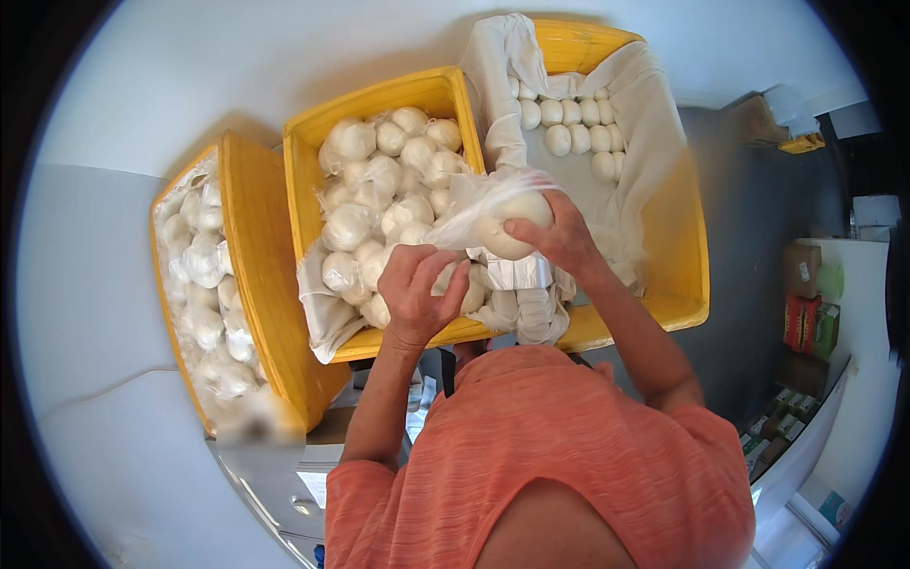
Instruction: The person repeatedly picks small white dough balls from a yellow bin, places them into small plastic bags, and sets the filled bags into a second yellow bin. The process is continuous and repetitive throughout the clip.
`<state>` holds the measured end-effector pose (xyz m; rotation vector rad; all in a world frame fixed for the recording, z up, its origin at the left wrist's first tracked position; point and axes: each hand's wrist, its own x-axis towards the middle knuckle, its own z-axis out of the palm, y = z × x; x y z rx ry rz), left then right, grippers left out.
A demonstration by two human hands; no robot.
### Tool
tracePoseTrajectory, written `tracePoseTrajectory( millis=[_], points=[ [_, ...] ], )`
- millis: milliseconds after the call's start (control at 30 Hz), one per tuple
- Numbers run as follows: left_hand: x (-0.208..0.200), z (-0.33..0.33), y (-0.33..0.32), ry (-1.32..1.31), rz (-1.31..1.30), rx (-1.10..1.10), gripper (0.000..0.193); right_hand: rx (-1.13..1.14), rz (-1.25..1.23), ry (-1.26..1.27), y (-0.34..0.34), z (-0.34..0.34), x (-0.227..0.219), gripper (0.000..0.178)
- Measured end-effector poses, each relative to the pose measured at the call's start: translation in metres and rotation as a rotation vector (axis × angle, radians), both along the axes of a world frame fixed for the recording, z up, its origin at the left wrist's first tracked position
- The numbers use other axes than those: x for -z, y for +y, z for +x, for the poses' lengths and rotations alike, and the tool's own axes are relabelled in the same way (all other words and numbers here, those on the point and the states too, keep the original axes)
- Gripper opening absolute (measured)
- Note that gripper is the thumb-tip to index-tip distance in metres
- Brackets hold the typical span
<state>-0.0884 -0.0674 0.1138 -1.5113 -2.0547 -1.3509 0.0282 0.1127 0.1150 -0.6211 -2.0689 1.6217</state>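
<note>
My right hand [569, 232] grips a large round white steamed bun [512, 226], with the thumb across its near side. A clear plastic bag [469, 197] partly covers this bun and stretches leftward to my left hand [422, 289]. The left fingers are curled round the end of the bag; their tips are partly hidden. Both hands are above the near right corner of the middle yellow crate [292, 175], which is full of bagged buns [348, 228]. Just below the held bun lies a stack of flat clear bags [517, 272].
At the right, a cloth-lined yellow crate [684, 275] holds rows of bare buns [571, 112] at its far end. Another yellow crate [261, 247] with bagged buns leans at the left. Boxes [801, 270] stand by the right wall, and a white cloth [327, 303] hangs over the middle crate's corner.
</note>
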Motion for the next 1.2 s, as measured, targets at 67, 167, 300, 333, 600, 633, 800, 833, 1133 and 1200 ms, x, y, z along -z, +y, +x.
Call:
tracePoseTrajectory(
  millis=[67,167,300,333,600,633,800,833,1133,1200],
  points=[
    [0.000,0.008,0.006,0.091,-0.039,0.018,0.033,-0.013,0.033,0.012,-0.002,-0.002,-0.004,0.041],
    [-0.001,0.000,0.023,0.160,-0.120,-0.141,0.033,-0.048,0.037,-0.012,-0.002,-0.002,-0.008,0.045],
    [0.005,-0.013,0.036,0.185,-0.166,-0.122,0.035,-0.005,0.128,-0.024,-0.004,0.005,-0.003,0.048],
    [0.006,-0.013,0.039,0.153,-0.167,-0.099,0.033,0.023,0.140,-0.021,-0.004,0.007,0.004,0.049],
    [0.011,-0.006,0.028,-1.380,0.106,0.531,0.008,-0.016,0.011,-0.136,0.003,0.021,-0.013,0.051],
    [0.015,-0.004,0.024,-1.397,0.080,0.616,0.008,-0.023,0.026,-0.129,0.003,0.021,-0.015,0.051],
    [0.000,0.032,0.023,-0.427,-0.123,0.246,0.009,-0.161,0.428,-0.155,0.016,0.020,0.000,0.049],
    [-0.009,0.046,0.026,-0.403,-0.116,0.323,0.010,-0.247,0.584,-0.157,0.020,0.017,0.007,0.050],
    [-0.008,0.021,-0.016,-1.455,0.097,0.173,0.023,-1.001,0.893,-0.903,0.019,0.050,-0.037,0.031],
    [-0.014,0.022,-0.023,-1.429,0.037,0.198,0.025,-1.084,1.249,-0.815,0.011,0.057,-0.038,0.020]
  ],
)
